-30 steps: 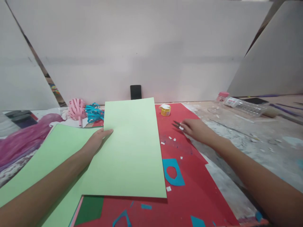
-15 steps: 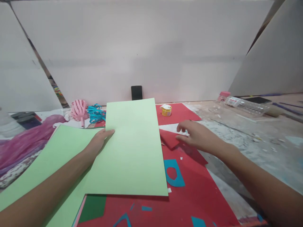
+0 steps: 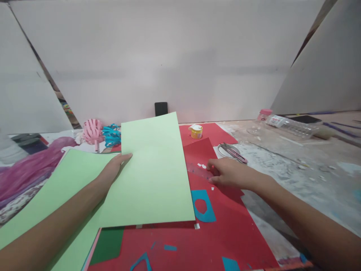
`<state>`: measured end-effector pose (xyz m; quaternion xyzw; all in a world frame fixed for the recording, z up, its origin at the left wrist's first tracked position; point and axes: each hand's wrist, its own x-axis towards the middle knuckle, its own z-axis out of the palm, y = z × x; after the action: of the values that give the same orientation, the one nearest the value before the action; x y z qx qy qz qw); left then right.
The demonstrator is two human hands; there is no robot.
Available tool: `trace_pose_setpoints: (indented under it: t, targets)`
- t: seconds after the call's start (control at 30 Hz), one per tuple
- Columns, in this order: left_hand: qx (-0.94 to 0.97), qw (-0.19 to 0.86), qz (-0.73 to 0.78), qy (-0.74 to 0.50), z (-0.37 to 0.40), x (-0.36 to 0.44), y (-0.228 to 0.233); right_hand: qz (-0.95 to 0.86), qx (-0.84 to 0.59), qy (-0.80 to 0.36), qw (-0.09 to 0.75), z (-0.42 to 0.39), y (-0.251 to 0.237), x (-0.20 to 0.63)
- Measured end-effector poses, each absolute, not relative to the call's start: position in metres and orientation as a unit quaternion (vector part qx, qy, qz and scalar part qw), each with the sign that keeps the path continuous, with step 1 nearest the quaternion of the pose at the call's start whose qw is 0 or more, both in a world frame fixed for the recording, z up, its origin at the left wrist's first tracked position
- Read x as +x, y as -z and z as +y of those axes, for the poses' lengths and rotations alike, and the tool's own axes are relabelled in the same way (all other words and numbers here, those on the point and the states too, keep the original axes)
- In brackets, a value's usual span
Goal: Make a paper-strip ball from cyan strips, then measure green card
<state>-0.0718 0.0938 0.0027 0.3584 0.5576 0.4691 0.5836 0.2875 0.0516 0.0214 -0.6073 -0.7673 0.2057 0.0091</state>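
My left hand (image 3: 115,167) grips the left edge of a light green paper sheet (image 3: 152,169), its thumb on top. The sheet is held tilted over red paper (image 3: 231,229), beside another light green sheet (image 3: 81,165). My right hand (image 3: 229,173) has its fingers curled at the right end of a clear ruler (image 3: 197,171) that lies on the red paper; the ruler's left end goes behind the green sheet. White scraps (image 3: 202,165) lie near these fingertips. Below them is a blue paper piece (image 3: 203,206) with a hole cut in it.
Beyond my right hand lies a pink-handled tool (image 3: 234,152), perhaps scissors. A yellow tub (image 3: 196,131) stands on red paper at the back. Pink (image 3: 93,131) and blue (image 3: 111,135) paper-strip ornaments sit left; a plastic bottle (image 3: 293,126) lies right. A white panel (image 3: 169,56) rises behind.
My right hand has moved slightly down and left to the clear ruler, which now shows along with the pink-handled tool. The green sheet in my left hand has shifted a little left and up.
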Motion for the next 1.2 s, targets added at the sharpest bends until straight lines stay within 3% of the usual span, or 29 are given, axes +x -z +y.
trace_pose_setpoints:
  t: [0.17,0.3,0.4,0.47,0.53,0.63,0.7,0.87,0.93,1.0,1.07,1.13,1.2]
  targets:
    - [0.341,0.661,0.537,-0.397,0.092,-0.074,-0.006,-0.747,-0.611,-0.263,0.002,0.051,-0.028,0.284]
    - [0.506,0.609,0.547,-0.273,0.087,-0.074,-0.011,-0.745,-0.603,-0.286,0.023,0.054,-0.026,0.284]
    - [0.687,0.408,0.585,-0.138,0.075,-0.065,-0.019,-0.764,-0.586,-0.266,0.044,0.057,-0.024,0.284]
    - [0.771,0.183,0.592,-0.147,0.063,-0.054,-0.023,-0.769,-0.590,-0.240,0.058,0.058,-0.023,0.282]
    - [0.836,0.052,0.512,-0.188,0.050,-0.043,-0.024,-0.763,-0.604,-0.224,0.056,0.058,-0.023,0.281]
    - [0.945,0.092,0.287,-0.128,0.033,-0.030,-0.020,-0.756,-0.607,-0.240,0.049,0.058,-0.023,0.281]
    - [0.965,0.137,0.218,-0.051,0.026,-0.027,-0.015,-0.747,-0.617,-0.243,0.048,0.060,-0.024,0.286]
    - [0.954,0.159,0.253,0.006,0.022,-0.029,-0.006,-0.672,-0.734,-0.010,0.095,0.073,-0.032,0.312]
    - [0.954,0.150,0.261,-0.003,0.023,-0.030,-0.005,-0.655,-0.740,0.021,0.150,0.076,-0.035,0.317]
    - [0.954,0.135,0.269,-0.009,0.024,-0.029,-0.003,-0.669,-0.710,-0.027,0.218,0.075,-0.036,0.314]
    - [0.952,0.111,0.285,-0.014,0.025,-0.030,-0.001,-0.694,-0.658,-0.147,0.250,0.072,-0.035,0.305]
    - [0.949,0.082,0.304,-0.023,0.027,-0.031,0.001,-0.708,-0.601,-0.280,0.242,0.068,-0.032,0.296]
    - [0.945,0.049,0.322,-0.036,0.028,-0.033,0.001,-0.708,-0.574,-0.341,0.227,0.067,-0.028,0.292]
